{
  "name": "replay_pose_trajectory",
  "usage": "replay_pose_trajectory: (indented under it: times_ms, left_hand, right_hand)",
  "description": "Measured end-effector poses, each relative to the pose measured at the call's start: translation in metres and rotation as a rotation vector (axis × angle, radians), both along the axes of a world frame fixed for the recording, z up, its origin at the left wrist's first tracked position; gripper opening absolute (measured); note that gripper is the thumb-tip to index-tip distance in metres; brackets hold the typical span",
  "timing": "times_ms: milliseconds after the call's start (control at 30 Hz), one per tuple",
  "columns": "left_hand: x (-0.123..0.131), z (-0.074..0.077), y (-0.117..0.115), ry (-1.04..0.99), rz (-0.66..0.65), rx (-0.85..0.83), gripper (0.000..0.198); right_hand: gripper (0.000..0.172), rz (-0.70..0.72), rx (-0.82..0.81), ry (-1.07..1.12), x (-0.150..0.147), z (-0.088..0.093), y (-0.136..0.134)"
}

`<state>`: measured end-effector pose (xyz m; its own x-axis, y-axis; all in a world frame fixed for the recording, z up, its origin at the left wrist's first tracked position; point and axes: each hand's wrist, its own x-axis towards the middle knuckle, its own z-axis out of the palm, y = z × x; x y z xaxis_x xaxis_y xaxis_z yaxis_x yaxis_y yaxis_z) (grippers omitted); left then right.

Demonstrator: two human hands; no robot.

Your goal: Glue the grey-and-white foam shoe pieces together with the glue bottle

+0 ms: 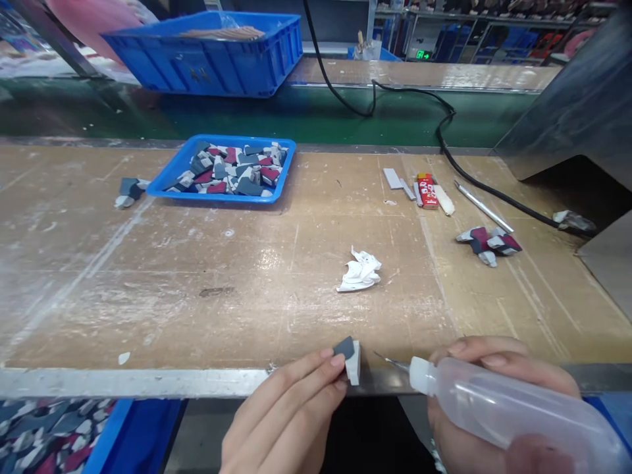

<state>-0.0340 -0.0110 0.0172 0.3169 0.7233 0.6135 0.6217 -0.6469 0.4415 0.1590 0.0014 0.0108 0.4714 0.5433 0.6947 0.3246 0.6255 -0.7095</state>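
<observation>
The left hand point(286, 415) was clamped on a small grey-and-white block point(349, 359), apparently foam, above the metal table edge point(148, 382); the right hand point(474, 352) gripped a translucent plastic squeeze bottle point(513, 411), its thin metal needle tip point(390, 361) close by.

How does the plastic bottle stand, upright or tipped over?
Tipped: the bottle lies almost level in the right hand, its white cap and thin metal tip pointing left.
</observation>
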Motion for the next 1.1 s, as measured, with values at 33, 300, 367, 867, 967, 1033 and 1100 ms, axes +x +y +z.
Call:
replay_pose_trajectory:
  times_ms: [33, 300, 367, 867, 967, 1033, 1100]
  left_hand:
    - [0.0, 0.001, 0.002, -0.023, -0.01, -0.006, 0.021]
    - [-0.01, 0.014, 0.021, 0.055, -0.18, -0.073, 0.02]
    - [-0.014, 0.018, 0.023, 0.145, -0.228, -0.042, 0.023]
    - [-0.009, 0.029, 0.038, 0.274, -0.324, 0.085, 0.006]
    - [-0.007, 0.024, 0.037, 0.2, -0.302, 0.062, 0.008]
    - [-0.005, 0.021, 0.036, 0.162, -0.283, 0.055, 0.01]
    - [-0.003, 0.017, 0.035, 0.128, -0.265, 0.054, 0.014]
  right_hand:
    - [0.031, -0.019, 0.028, 0.048, -0.005, 0.002, 0.002]
    - [0.023, 0.025, 0.162, 0.042, -0.001, -0.005, 0.009]
    - [0.023, 0.044, 0.061, 0.099, -0.001, -0.005, 0.005]
    - [0.019, 0.019, 0.104, 0.062, -0.008, 0.014, 0.005]
    - [0.019, 0.003, 0.093, 0.066, -0.007, 0.016, 0.006]
    - [0.018, 0.011, 0.083, 0.058, -0.005, 0.019, 0.007]
    - [0.017, 0.031, 0.068, 0.027, -0.003, 0.022, 0.008]
